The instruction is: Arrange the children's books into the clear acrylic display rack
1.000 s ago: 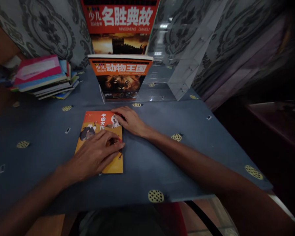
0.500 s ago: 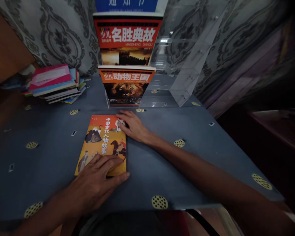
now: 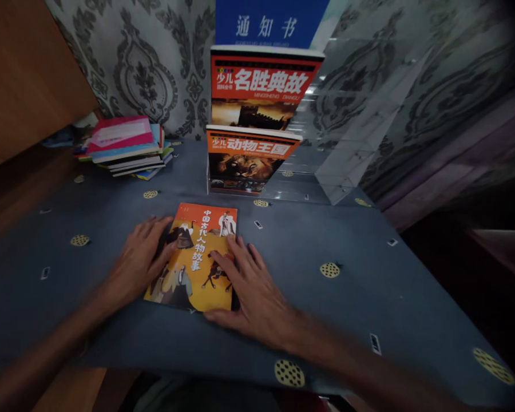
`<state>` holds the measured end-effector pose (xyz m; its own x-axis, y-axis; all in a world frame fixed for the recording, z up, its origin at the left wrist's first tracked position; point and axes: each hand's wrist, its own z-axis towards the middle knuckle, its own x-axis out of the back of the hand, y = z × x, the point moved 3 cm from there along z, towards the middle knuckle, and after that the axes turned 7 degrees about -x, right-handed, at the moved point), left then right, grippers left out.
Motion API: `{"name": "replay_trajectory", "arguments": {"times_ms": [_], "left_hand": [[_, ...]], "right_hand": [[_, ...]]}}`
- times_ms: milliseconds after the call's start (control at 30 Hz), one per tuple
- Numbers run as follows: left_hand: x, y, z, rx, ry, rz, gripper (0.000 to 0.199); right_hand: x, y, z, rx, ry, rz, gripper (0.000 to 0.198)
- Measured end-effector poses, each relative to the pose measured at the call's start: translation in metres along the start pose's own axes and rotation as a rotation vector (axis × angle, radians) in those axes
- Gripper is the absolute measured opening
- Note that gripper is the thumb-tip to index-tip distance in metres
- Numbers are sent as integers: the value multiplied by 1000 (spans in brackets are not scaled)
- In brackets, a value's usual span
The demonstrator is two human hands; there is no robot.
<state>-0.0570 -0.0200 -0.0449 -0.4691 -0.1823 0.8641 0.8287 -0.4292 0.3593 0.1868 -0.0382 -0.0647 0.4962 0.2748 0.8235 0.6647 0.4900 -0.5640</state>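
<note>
A book (image 3: 199, 252) with an orange and yellow cover lies face up on the blue patterned tablecloth (image 3: 326, 332). At its left edge is my left hand (image 3: 139, 257), fingers stretched out and thumb over the cover. My right hand (image 3: 255, 292) rests at the lower right, its spread fingers on the cover's right side and the thumb by the bottom edge. Both hands are open, touching the book without wrapping round it.
Behind the book stands a clear acrylic rack (image 3: 343, 166). It holds a lion-cover book (image 3: 244, 166), a red book (image 3: 261, 80) and a blue item (image 3: 270, 20). A stack of books (image 3: 124, 143) lies at the back left, near a wooden panel (image 3: 34, 74).
My left hand has moved from the book's bottom to its left edge. The right hand has come down from the top right corner to the lower right. The view has shifted left.
</note>
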Motion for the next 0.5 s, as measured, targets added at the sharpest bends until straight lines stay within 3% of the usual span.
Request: {"name": "replay_trajectory", "arguments": {"times_ms": [133, 267, 367, 500], "left_hand": [[-17, -9, 0, 80, -17, -110, 56], [-15, -2, 2, 147, -1, -325, 59], [-9, 0, 6, 294, 17, -618, 65], [-4, 0, 8, 541, 175, -986, 65]], "right_hand": [[-3, -7, -7, 56, -112, -79, 105], [0, -5, -7, 67, -139, -99, 104], [3, -4, -9, 57, -124, -87, 90], [3, -6, -11, 75, -80, -71, 70]]}}
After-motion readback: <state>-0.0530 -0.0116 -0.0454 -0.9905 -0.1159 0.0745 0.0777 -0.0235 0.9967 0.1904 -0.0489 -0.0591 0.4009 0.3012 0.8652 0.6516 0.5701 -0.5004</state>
